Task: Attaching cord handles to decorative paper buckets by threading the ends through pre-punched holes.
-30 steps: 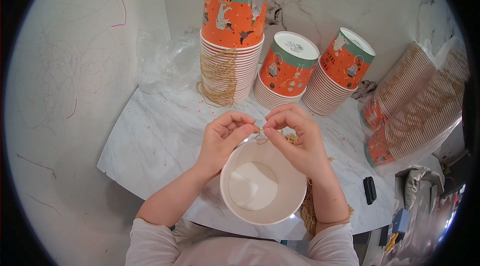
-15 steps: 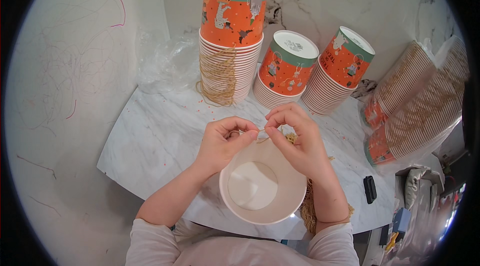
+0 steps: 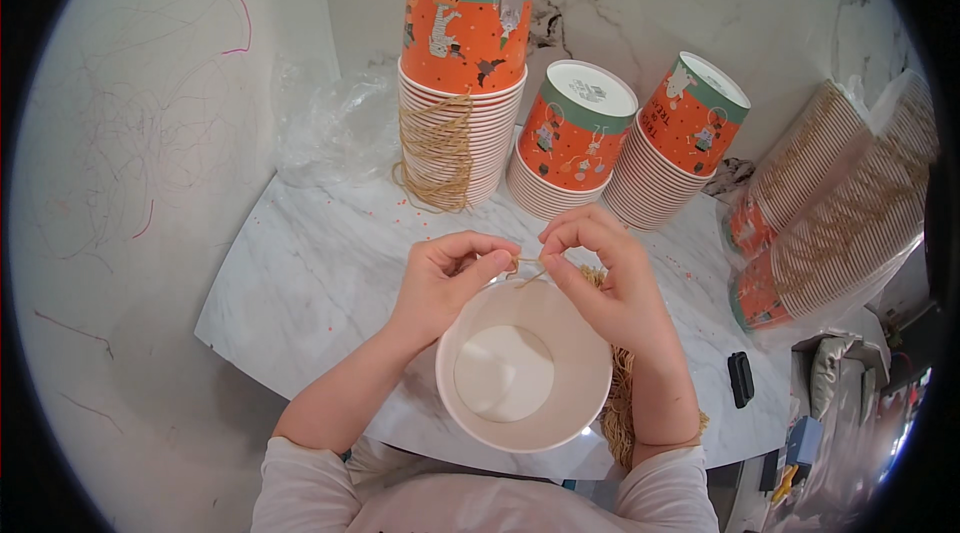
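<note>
Over the far rim of a white paper bucket (image 3: 572, 408), my left hand (image 3: 440, 283) pinches a tan cord (image 3: 531, 260) between thumb and forefinger. My right hand (image 3: 612, 278) pinches the same cord a little to the right, and a short stretch of it spans the gap. A loose end hangs down toward the bucket's mouth. Nothing shows inside the bucket, which sits mouth up near the table's front edge. Partly hidden under my right forearm lies a bundle of tan cords (image 3: 618, 413).
Upside-down stacks of orange and green paper buckets (image 3: 465, 38) stand at the back of the marble-patterned table (image 3: 300, 283), one with cords hanging down its side. Clear plastic film (image 3: 335, 123) lies back left. Bagged bucket stacks (image 3: 840, 223) and a small black object (image 3: 740, 380) are right.
My right hand has shifted slightly right, and the gap between my fingertips has widened, showing more cord. The bucket has moved very slightly.
</note>
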### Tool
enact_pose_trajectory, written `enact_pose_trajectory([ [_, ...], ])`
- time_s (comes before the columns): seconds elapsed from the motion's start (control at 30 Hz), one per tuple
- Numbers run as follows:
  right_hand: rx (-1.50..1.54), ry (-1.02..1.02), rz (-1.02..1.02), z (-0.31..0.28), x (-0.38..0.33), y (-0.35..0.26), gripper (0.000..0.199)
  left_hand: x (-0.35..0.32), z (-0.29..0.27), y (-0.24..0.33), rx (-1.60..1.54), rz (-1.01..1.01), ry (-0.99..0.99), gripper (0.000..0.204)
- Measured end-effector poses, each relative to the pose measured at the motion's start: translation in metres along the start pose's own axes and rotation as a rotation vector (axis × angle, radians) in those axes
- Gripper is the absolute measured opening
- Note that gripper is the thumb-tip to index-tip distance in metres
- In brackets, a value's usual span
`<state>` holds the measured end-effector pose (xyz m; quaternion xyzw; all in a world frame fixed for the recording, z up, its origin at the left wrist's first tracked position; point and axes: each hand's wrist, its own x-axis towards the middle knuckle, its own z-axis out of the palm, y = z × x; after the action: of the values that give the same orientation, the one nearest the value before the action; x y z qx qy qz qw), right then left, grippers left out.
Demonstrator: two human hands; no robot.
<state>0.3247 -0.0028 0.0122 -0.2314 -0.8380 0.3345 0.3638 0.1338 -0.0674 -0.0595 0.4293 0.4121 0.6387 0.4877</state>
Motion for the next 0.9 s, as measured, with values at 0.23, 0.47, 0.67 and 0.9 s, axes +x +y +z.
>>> enact_pose_trajectory([
  [0.23, 0.066, 0.034, 0.012, -0.001, -0.001, 0.004, 0.008, 0.001, -0.001, 0.001, 0.039, 0.063, 0.028, 0.011],
  [0.47, 0.059, 0.036, 0.031, 0.001, 0.0, 0.002, 0.007, 0.001, -0.005, -0.004, -0.052, 0.096, -0.054, 0.006],
  [0.67, 0.051, 0.02, 0.016, 0.002, 0.0, 0.003, 0.007, 0.002, -0.004, -0.003, -0.013, 0.045, -0.051, 0.006],
  [0.9, -0.03, 0.014, 0.017, 0.004, 0.0, 0.003, 0.007, 0.004, -0.01, -0.005, -0.215, -0.068, -0.193, 0.013],
])
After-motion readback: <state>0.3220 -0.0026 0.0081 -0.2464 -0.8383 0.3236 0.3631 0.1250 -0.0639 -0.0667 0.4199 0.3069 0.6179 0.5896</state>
